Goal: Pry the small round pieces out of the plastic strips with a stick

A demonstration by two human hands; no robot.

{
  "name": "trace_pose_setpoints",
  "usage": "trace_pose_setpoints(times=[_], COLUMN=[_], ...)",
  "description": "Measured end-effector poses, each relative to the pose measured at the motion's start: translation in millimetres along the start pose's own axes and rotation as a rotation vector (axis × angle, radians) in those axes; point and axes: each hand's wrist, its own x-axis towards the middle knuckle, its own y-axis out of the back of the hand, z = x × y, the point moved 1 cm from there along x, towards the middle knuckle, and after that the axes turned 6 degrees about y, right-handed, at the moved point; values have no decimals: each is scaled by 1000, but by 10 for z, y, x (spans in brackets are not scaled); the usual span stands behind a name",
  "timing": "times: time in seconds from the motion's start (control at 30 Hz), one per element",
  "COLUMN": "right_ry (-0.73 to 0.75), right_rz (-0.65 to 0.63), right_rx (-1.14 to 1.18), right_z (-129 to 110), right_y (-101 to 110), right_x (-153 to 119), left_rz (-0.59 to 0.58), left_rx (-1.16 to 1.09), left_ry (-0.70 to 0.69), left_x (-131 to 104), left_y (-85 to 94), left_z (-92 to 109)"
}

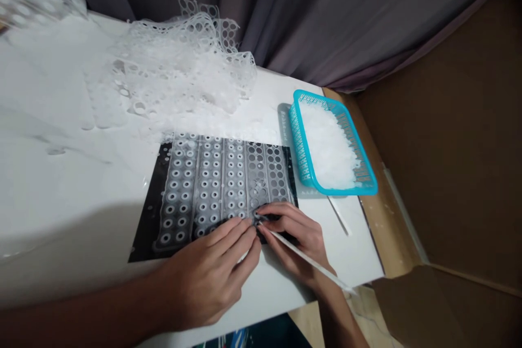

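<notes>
Pinching a slim white stick (309, 259) over ring-dotted plastic (211, 179), right hand (299, 235) adjoins left hand (214, 266), whose grip is unclear.

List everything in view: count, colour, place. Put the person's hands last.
Table: one, white, under the work
Mat: one, black, near table edge
Patterned plastic: five columns, translucent, on the mat
Long strip: one, white, by the right hand
Short strip: one, white, below the basket
Basket: one, blue, table's right
Small pieces: uncountable, white, in the basket
Holed scraps: heap, clear, far side
Curtain: grey-purple, behind
Panel: brown, right
Left hand: one, bare, at the mat
Right hand: one, bare, at the mat
</notes>
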Motion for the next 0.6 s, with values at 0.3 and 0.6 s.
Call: trace_pose_setpoints(times=[0.3,0.6], right_ry=[18,350], right_rz=[-52,-44], right_rx=[-20,-358], right_z=[-1,-33], right_y=[30,-57], right_x=[-14,-80], left_rz=[0,-48], left_rx=[-36,-42], left_ry=[-15,-3], left_x=[23,66], left_y=[-8,38], left_z=[-32,-34])
